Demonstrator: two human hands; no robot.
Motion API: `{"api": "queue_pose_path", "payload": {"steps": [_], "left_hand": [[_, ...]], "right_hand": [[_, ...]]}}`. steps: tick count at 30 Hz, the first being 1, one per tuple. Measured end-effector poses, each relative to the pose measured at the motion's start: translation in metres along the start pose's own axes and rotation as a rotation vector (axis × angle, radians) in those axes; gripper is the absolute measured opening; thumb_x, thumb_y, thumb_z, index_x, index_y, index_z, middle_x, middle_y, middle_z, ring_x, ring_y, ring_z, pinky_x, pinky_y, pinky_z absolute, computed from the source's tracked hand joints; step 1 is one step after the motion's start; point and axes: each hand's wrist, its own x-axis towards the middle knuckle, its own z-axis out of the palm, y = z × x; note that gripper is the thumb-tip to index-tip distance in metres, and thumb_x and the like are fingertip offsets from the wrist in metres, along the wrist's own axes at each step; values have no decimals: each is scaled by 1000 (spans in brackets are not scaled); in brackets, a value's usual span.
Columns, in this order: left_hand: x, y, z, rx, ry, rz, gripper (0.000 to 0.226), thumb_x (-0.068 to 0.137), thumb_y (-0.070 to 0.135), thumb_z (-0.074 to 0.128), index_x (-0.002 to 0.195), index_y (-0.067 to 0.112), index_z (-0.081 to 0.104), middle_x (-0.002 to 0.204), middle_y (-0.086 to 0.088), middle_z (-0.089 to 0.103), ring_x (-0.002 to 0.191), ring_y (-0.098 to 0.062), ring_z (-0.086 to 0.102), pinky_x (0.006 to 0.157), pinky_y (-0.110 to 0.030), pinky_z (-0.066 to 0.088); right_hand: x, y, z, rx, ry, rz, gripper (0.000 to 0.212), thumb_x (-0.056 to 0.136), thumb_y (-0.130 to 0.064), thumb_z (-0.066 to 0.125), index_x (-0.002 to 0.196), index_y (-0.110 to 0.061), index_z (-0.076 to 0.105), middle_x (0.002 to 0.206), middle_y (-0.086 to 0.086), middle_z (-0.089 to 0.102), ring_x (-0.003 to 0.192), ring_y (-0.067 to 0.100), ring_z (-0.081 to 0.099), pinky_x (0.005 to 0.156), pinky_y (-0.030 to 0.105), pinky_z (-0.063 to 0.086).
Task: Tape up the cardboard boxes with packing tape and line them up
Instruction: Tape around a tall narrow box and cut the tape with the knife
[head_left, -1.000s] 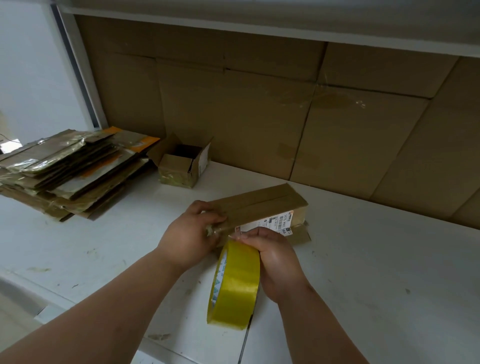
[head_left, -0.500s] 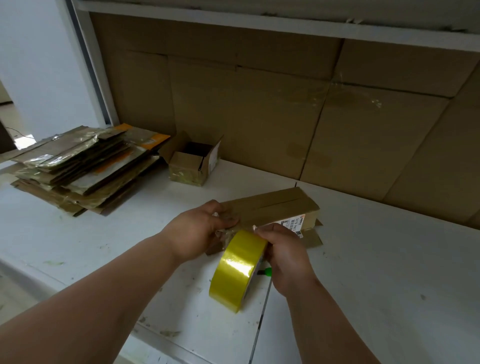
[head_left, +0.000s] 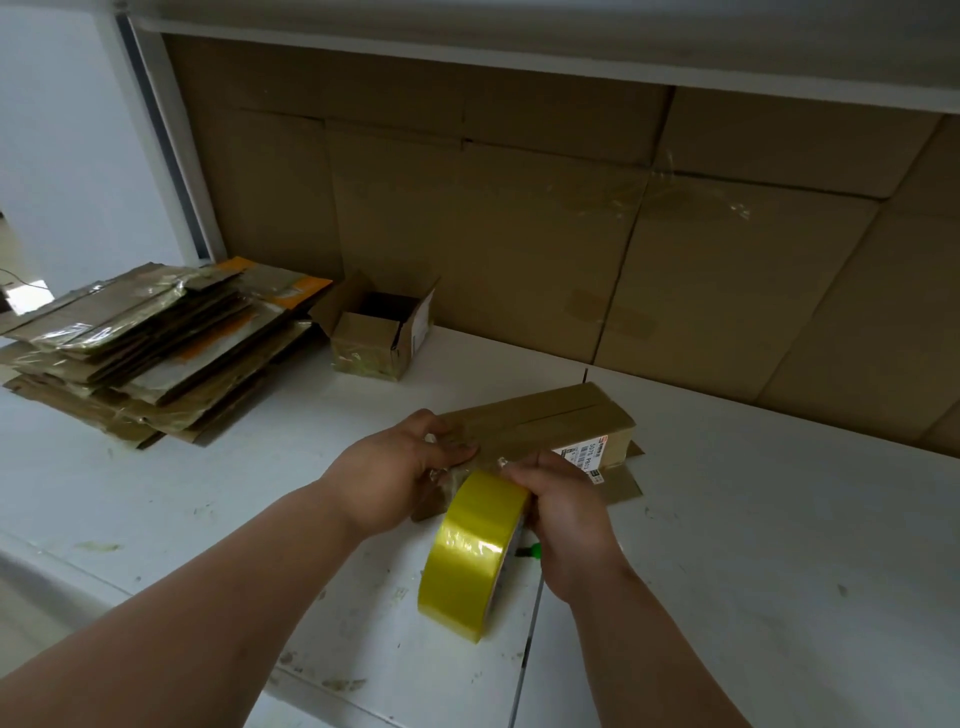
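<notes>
Cardboard box (head_left: 545, 423), long and narrow, lies on its side on the white surface (head_left: 753, 545) at centre, its top seam running lengthwise and a white printed label (head_left: 584, 454) on the side facing the person. Left hand (head_left: 400, 467) rests on the near end of the box, fingers laid over the top edge and pressing down on crinkled clear tape there; the fingers look fairly straight. Right hand (head_left: 566, 512) grips a roll of yellow packing tape (head_left: 475, 553), fingers curled around its upper rim, the roll held on edge just in front of the box's near end and above the surface. Small green object (head_left: 530, 552) shows just behind the roll, below the right hand; its kind cannot be told. Loose flat cardboard piece (head_left: 621, 480) lies under the box at its right side. Second box (head_left: 382, 332), small, flaps open at the top, stands further back to the left, near the cardboard-lined back wall (head_left: 519, 234). Stack of flattened cartons (head_left: 150, 345), some with tape and orange patches, sits at far left of the surface, well apart from the long box.
</notes>
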Motion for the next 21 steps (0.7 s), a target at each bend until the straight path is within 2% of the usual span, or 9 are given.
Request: {"api": "queue_pose_path", "payload": {"steps": [3, 7, 10, 12, 15, 16, 18, 20, 21], "left_hand": [[-2, 4, 2, -27, 16, -23, 53, 95, 15, 61, 139, 43, 51, 149, 0, 39, 120, -21, 56, 94, -28, 49], [-2, 6, -2, 3, -45, -78, 58, 96, 11, 57, 142, 45, 46, 154, 3, 32, 128, -16, 50, 97, -25, 46], [-2, 9, -5, -33, -69, -129, 61, 97, 4, 53, 145, 40, 43, 155, 6, 29, 136, -14, 41, 101, -14, 35], [-4, 14, -13, -297, -57, -240, 64, 99, 8, 52, 150, 40, 31, 150, 14, 32, 137, -12, 40, 101, -12, 30], [-13, 28, -31, -808, -66, -428, 72, 97, 27, 58, 152, 48, 17, 146, 24, 36, 131, -9, 44, 105, -23, 33], [-15, 33, -37, -873, -31, -475, 66, 95, 42, 58, 151, 49, 23, 146, 22, 40, 132, -10, 43, 110, -30, 31], [-20, 44, -46, -900, 85, -524, 60, 88, 72, 42, 140, 43, 48, 132, 17, 52, 120, -11, 51, 107, -33, 32], [-22, 50, -50, -860, 220, -529, 61, 88, 71, 29, 120, 36, 67, 113, 17, 60, 99, -7, 59, 96, -29, 38], [-22, 53, -52, -829, 279, -539, 53, 95, 63, 31, 112, 33, 72, 107, 15, 63, 94, -7, 60, 88, -25, 41]], "right_hand": [[-5, -5, 10, -36, -45, 2, 18, 69, -27, 69, 53, -26, 60, 78, 7, 57, 79, 23, 52, 76, 38, 38], [-1, -4, 8, -75, -38, -2, 37, 87, -16, 63, 52, -28, 61, 80, 8, 57, 79, 23, 52, 78, 38, 37], [-8, -6, 2, -46, -39, -10, 20, 78, -25, 66, 59, -25, 59, 75, 6, 55, 79, 23, 50, 76, 38, 36], [-13, -7, -2, -1, -84, -22, 18, 73, -26, 67, 59, -23, 57, 72, 6, 54, 73, 24, 50, 72, 36, 37], [-22, -7, -3, 105, -181, -31, 14, 76, -15, 70, 69, -14, 57, 94, 16, 72, 79, 29, 60, 79, 44, 43], [-26, -7, -3, 142, -208, -32, 14, 80, -11, 68, 72, -10, 56, 100, 17, 74, 81, 30, 63, 82, 47, 42], [-31, -8, -3, 212, -240, -43, 11, 77, -8, 64, 73, -7, 55, 102, 20, 74, 80, 30, 67, 86, 50, 44], [-35, -11, -3, 252, -253, -56, 13, 70, -10, 64, 74, -4, 54, 102, 22, 73, 79, 30, 69, 88, 49, 46], [-37, -12, -3, 251, -256, -66, 14, 69, -11, 65, 74, -4, 53, 102, 21, 73, 79, 29, 69, 86, 47, 47]]}}
